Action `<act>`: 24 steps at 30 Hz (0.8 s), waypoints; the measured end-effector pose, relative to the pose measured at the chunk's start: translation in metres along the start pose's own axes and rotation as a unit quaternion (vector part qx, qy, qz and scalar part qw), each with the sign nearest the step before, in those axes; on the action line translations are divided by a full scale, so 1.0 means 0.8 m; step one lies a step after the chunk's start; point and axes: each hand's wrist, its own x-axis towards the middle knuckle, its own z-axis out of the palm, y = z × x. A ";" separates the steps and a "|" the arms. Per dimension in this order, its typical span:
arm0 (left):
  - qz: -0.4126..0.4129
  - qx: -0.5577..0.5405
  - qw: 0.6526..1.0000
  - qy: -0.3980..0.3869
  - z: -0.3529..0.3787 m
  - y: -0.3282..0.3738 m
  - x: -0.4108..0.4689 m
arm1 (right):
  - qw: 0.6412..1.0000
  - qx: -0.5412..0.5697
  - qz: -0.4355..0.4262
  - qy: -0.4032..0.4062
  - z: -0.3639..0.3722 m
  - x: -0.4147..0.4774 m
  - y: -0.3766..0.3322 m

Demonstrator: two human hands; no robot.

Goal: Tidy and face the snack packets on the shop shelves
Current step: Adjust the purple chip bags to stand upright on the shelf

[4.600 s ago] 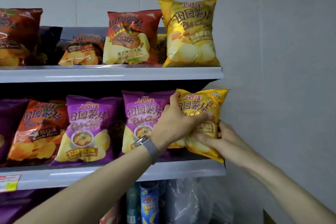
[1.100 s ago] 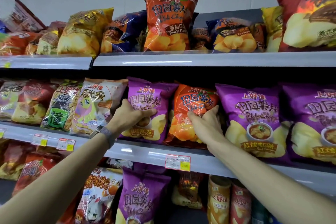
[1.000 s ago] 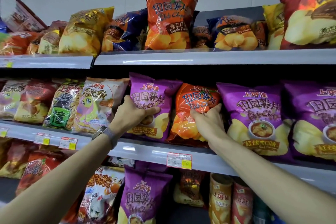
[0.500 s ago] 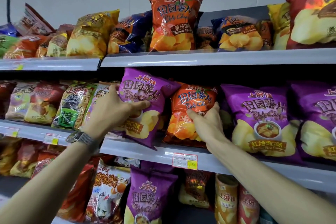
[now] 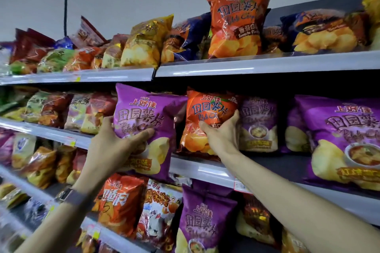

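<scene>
Shelves of snack packets fill the view. On the top shelf (image 5: 246,65) an orange tomato packet (image 5: 238,20) is stood upright among slumped yellow and blue bags. On the middle shelf (image 5: 205,170) an orange packet (image 5: 207,109) is stood between a purple packet (image 5: 144,113) on its left and further purple bags (image 5: 257,125) on its right, the nearest of which is set farther back. More packets, one of them purple (image 5: 203,220), are seen on the shelf below.

Compared with half a second ago, the purple packet has been drawn farther forward and turned more upright, so that its lower edge now hangs in front of the middle shelf's rim. The orange packet has been kept in place on the shelf.

The purple packet is gripped by the left hand (image 5: 115,148), with the thumb laid across its front and the fingers wrapped behind its left edge; a watch (image 5: 72,196) is worn on that wrist. The orange packet is held by the right hand (image 5: 223,135), with the thumb pressed on its face and the fingers curled round its right edge. Both arms are stretched up and forward.
</scene>
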 end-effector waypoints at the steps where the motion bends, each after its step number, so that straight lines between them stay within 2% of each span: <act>1: -0.001 -0.007 1.000 0.005 0.000 -0.003 -0.004 | 1.000 -0.004 -0.005 -0.001 0.007 -0.001 -0.003; 10: 0.002 -0.036 0.999 -0.026 0.022 0.007 -0.037 | 0.996 -0.086 -0.028 -0.009 0.012 0.005 -0.003; 16: 0.004 -0.059 0.998 -0.025 0.042 0.019 -0.030 | 0.991 -0.120 -0.030 0.056 -0.002 0.001 0.002; 24: 0.004 -0.079 0.997 -0.021 0.058 0.026 -0.026 | 0.994 -0.093 -0.047 -0.042 -0.012 -0.002 0.003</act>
